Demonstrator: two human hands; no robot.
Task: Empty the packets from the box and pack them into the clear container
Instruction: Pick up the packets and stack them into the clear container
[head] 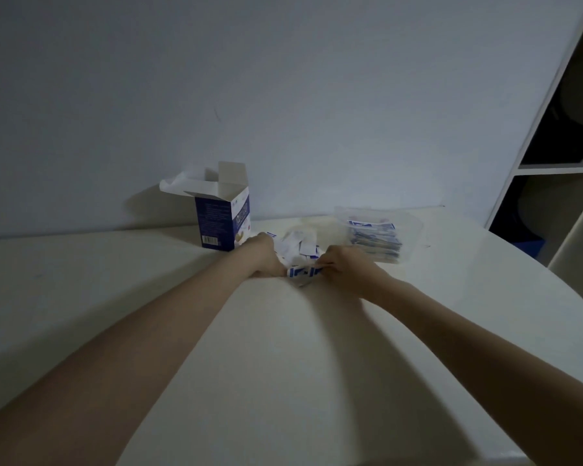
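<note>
A blue and white box (221, 220) stands upright near the wall with its top flaps open. To its right lies a loose heap of white and blue packets (298, 245) on the white table (115, 280). My left hand (261, 255) and my right hand (342, 265) hold a small stack of packets (304, 272) between them, one hand at each end, just in front of the heap. Further right sits the clear container (414, 223), holding a stack of several packets (376, 238).
A white paper sheet (179, 183) sticks out behind the box. The wall runs close behind the objects. A white shelf unit (552, 169) stands at the right, beyond the table's curved right edge.
</note>
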